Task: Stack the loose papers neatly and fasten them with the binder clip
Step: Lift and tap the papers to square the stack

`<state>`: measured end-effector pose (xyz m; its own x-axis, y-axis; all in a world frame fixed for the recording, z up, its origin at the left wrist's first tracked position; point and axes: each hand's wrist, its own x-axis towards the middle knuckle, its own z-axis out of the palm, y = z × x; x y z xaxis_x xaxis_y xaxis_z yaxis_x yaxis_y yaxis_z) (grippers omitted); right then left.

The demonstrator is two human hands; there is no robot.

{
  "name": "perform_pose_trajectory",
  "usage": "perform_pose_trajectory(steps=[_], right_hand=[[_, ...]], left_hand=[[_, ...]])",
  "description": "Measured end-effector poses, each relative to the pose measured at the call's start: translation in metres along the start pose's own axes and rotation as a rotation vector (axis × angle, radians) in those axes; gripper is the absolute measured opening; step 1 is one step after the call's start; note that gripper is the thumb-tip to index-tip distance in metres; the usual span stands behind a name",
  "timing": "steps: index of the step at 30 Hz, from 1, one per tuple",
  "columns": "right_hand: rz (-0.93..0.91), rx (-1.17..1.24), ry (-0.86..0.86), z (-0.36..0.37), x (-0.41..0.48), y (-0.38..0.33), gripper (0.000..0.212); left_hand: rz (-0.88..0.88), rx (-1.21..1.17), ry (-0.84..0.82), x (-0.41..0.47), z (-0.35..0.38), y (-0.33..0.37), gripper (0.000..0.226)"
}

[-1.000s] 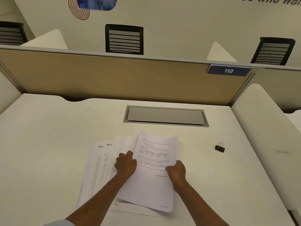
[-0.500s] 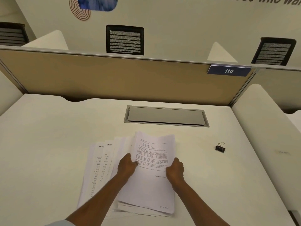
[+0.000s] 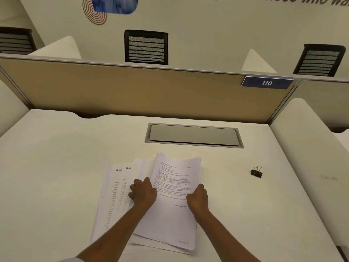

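A loose spread of white printed papers (image 3: 175, 220) lies on the white desk (image 3: 56, 167) in front of me. The top bundle, with a table and text on it, sits to the right, while other sheets (image 3: 113, 195) fan out to the left underneath. My left hand (image 3: 142, 191) grips the left edge of the top bundle. My right hand (image 3: 197, 198) grips its right edge, fingers curled round it. A small black binder clip (image 3: 256, 172) with silver handles lies on the desk well to the right of the papers, apart from both hands.
A grey metal cable hatch (image 3: 193, 135) is set into the desk behind the papers. A tan partition (image 3: 132, 91) with a blue "110" sign (image 3: 266, 83) closes off the back. A white side panel (image 3: 311, 148) bounds the right.
Both hands have pushed the top bundle's edges inwards, narrowing and squaring it. The left hand slid slightly left along the edge. The binder clip has not moved.
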<state>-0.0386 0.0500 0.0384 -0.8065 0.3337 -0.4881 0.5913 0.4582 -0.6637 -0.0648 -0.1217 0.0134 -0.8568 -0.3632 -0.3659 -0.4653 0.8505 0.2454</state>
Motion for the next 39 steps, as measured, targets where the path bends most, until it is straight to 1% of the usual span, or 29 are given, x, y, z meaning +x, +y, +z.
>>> perform_pose_trajectory(steps=[4,8,11,15,17,20,22,24,26,29,30,31,32,34,36,39], right_hand=[[0.018,0.020,-0.026,0.002,-0.003,-0.002,0.032],[0.002,0.073,-0.055,0.006,-0.002,-0.003,0.033],[0.003,0.037,-0.025,0.007,-0.001,-0.005,0.032],[0.061,-0.031,0.009,0.007,0.000,-0.007,0.034],[0.055,0.006,0.010,0.008,0.001,-0.004,0.036],[0.024,0.127,0.008,0.008,0.002,0.001,0.034],[0.017,0.204,0.002,0.007,0.002,0.003,0.033],[0.006,0.252,-0.017,0.007,0.003,0.005,0.037],[0.001,0.261,-0.037,0.008,0.004,0.005,0.038],[-0.021,0.253,-0.047,0.010,0.007,0.007,0.037],[-0.030,0.255,-0.046,0.011,0.007,0.008,0.038],[-0.036,0.266,-0.047,0.013,0.007,0.008,0.039],[-0.040,0.281,-0.052,0.015,0.007,0.008,0.042],[-0.046,0.303,-0.063,0.018,0.005,0.009,0.044],[-0.062,0.297,-0.063,0.020,0.004,0.008,0.040],[-0.063,0.242,-0.027,0.021,0.002,0.006,0.031]], left_hand=[[-0.002,-0.106,-0.038,0.005,-0.006,-0.006,0.045],[-0.014,-0.211,-0.036,0.008,-0.010,-0.011,0.044],[-0.017,-0.270,-0.038,0.009,-0.010,-0.012,0.047],[-0.038,-0.275,-0.041,0.009,-0.009,-0.011,0.046],[-0.055,-0.310,-0.047,0.010,-0.008,-0.010,0.049],[-0.100,-0.435,-0.056,0.014,-0.006,-0.011,0.052],[-0.126,-0.461,-0.068,0.015,-0.005,-0.011,0.053],[-0.139,-0.468,-0.074,0.017,-0.004,-0.011,0.053],[-0.153,-0.502,-0.073,0.017,-0.004,-0.012,0.048],[-0.159,-0.600,-0.055,0.018,-0.005,-0.015,0.024],[-0.158,-0.599,-0.042,0.017,-0.006,-0.016,0.022],[-0.155,-0.541,-0.024,0.016,-0.006,-0.017,0.026],[-0.152,-0.423,0.001,0.015,-0.006,-0.017,0.031],[-0.146,-0.185,0.066,0.012,-0.008,-0.018,0.034],[-0.161,-0.131,0.069,0.010,-0.009,-0.017,0.032],[-0.172,-0.131,0.045,0.010,-0.009,-0.015,0.029]])
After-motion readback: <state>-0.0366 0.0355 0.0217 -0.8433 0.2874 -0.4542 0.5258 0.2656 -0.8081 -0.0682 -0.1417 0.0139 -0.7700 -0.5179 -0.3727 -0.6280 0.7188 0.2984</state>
